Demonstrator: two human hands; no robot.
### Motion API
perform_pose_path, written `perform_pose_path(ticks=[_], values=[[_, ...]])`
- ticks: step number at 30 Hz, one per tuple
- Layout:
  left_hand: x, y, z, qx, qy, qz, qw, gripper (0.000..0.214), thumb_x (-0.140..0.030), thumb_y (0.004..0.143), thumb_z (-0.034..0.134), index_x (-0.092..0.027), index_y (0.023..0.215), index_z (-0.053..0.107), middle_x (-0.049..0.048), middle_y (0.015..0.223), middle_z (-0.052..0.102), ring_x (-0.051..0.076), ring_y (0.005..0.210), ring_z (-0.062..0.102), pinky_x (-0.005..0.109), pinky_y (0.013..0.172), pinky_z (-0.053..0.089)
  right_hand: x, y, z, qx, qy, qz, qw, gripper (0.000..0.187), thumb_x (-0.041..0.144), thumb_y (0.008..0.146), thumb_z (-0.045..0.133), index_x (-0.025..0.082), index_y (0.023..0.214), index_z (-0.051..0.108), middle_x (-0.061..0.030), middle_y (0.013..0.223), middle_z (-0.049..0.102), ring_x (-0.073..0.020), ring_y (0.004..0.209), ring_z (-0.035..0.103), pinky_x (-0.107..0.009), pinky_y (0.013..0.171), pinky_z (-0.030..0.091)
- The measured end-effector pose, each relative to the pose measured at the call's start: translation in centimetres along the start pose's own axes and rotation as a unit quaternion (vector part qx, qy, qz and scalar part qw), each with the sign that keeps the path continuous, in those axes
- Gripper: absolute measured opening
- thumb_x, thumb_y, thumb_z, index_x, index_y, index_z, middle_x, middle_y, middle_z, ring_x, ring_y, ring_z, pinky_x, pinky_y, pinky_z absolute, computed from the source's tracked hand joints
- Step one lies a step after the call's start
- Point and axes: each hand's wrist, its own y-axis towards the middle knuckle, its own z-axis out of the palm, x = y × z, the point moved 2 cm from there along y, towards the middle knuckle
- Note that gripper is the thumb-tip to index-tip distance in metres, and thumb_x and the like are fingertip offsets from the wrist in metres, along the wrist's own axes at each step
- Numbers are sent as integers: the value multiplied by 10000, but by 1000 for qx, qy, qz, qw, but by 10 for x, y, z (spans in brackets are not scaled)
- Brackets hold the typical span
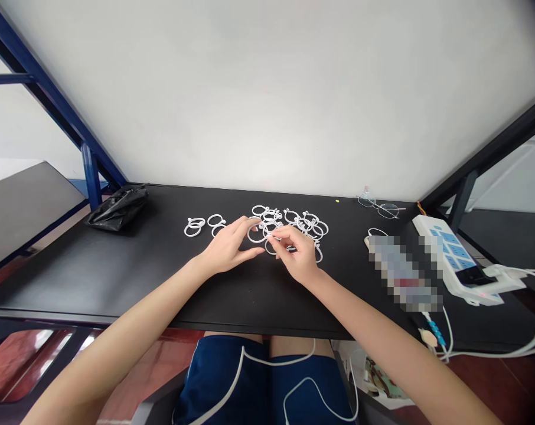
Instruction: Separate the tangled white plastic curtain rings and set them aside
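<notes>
Our right hand point(296, 254) pinches the rim of a thin white plastic ring point(250, 236) narrowly between thumb and forefinger, at twelve o'clock in a heap of matching rings point(303, 223). Our left hand point(230, 247) spreads its fingers wide beside it. The rings look light and springy, best held by the rim.

- No words, brands or numbers can be read anywhere in this view, including on the white plastic rings point(289, 224) lying on the black desk point(117, 277).
- The white power strip with blue socket panels point(447, 251), at the right of the desk, shows small marks on its panels, too small and blurred to read.
- The long rectangular object point(403, 273) just beside the power strip is pixelated, so anything printed on it is hidden.
</notes>
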Motion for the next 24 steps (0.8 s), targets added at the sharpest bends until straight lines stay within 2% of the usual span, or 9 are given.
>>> perform_pose_path(ticks=[7,20,24], values=[[2,0,1,17,0,-36,999,486,-443,972,418,-176,1372,349,106,1069,559,205,877,572,325,749,495,-2,0,-2,-21,33,57,998,83,281,904,617,205,872,620,-36,904,666,-76,480,560,-230,418,492],[1,0,0,16,-7,-35,999,441,-411,975,419,-180,1349,387,118,1117,559,203,889,581,337,779,503,-1,1,0,-8,29,55,998,101,294,903,616,204,858,616,-29,851,668,-80,450,556,-231,394,443],[0,1,-1,20,-3,-37,999,396,-381,987,402,-174,1324,413,119,1137,569,198,908,589,331,794,501,0,1,0,-2,7,27,1000,92,279,898,618,202,848,611,-22,820,668,-78,454,537,-237,426,444]])
